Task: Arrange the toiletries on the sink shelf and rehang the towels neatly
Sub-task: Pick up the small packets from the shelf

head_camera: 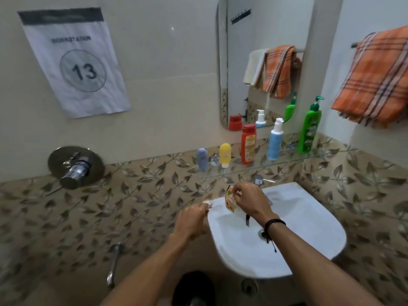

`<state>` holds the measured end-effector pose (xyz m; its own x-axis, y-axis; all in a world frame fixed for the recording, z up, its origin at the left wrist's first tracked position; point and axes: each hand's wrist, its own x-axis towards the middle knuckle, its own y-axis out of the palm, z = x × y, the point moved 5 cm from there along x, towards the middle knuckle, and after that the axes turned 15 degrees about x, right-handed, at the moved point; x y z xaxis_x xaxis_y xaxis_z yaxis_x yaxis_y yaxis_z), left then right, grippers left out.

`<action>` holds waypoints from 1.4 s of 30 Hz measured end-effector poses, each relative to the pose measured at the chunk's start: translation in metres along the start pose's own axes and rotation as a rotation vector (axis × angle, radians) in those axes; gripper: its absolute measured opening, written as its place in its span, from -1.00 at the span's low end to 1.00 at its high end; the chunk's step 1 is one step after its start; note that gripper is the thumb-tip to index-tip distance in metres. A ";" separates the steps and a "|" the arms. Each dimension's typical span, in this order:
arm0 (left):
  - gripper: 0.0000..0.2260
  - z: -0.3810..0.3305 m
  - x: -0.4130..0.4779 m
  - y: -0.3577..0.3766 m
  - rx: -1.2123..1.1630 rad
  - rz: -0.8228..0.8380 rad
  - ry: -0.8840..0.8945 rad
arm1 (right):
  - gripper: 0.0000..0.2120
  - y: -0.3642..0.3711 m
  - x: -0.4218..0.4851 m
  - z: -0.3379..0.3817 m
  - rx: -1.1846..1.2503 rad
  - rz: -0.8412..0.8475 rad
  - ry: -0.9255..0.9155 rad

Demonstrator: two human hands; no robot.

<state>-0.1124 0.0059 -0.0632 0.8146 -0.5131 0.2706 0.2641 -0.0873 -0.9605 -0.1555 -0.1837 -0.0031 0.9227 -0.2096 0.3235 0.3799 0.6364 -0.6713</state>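
A yellow sachet (229, 200) is pinched in the right hand (248, 200) over the sink (309, 228). The left hand (192, 219) is held at its left rim. Five bottles (248, 144) are lined on the far shelf (289, 159), and an orange towel (375, 78) is hung at right.

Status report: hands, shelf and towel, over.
Right hand pinches a yellow packet over the sink. Left hand at the sink rim, grip unclear. Five bottles upright on the shelf; orange towel hangs on its rail.

glossy white sink (309, 228), woven towel (375, 78)
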 end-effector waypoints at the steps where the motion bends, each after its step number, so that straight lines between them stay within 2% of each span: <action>1: -0.78 0.013 -0.009 0.003 -0.006 0.012 -0.039 | -0.84 0.013 -0.001 0.004 0.002 0.019 0.000; 8: -0.76 0.089 -0.063 0.055 0.014 0.160 -0.309 | -0.81 0.104 -0.005 0.008 0.105 0.182 0.094; 15: -0.72 0.128 -0.087 0.125 0.015 0.320 -0.508 | -0.79 0.204 -0.007 -0.015 0.174 0.365 0.184; 18: -0.72 0.137 -0.094 0.166 -0.022 0.429 -0.611 | -0.78 0.248 -0.017 -0.029 0.182 0.445 0.235; 22: -0.61 0.131 -0.099 0.219 -0.154 0.556 -0.719 | -0.80 0.305 -0.033 -0.057 0.162 0.529 0.287; 27: -0.61 0.127 -0.112 0.307 -0.256 0.705 -0.849 | -0.72 0.374 -0.044 -0.114 0.084 0.581 0.369; 32: -0.67 0.137 -0.109 0.400 -0.361 0.720 -0.874 | -0.78 0.446 -0.041 -0.180 0.008 0.575 0.447; 35: -0.70 0.142 -0.108 0.453 -0.404 0.739 -0.875 | -0.75 0.485 -0.043 -0.213 -0.006 0.590 0.487; 42: -0.74 0.141 -0.104 0.527 -0.473 0.820 -0.777 | -0.76 0.531 -0.050 -0.252 0.114 0.607 0.601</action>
<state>0.0148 0.1336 -0.5880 0.7859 0.0702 -0.6144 -0.5537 -0.3627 -0.7496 0.0165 -0.0228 -0.5441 0.8541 -0.1456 -0.4993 -0.1697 0.8294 -0.5322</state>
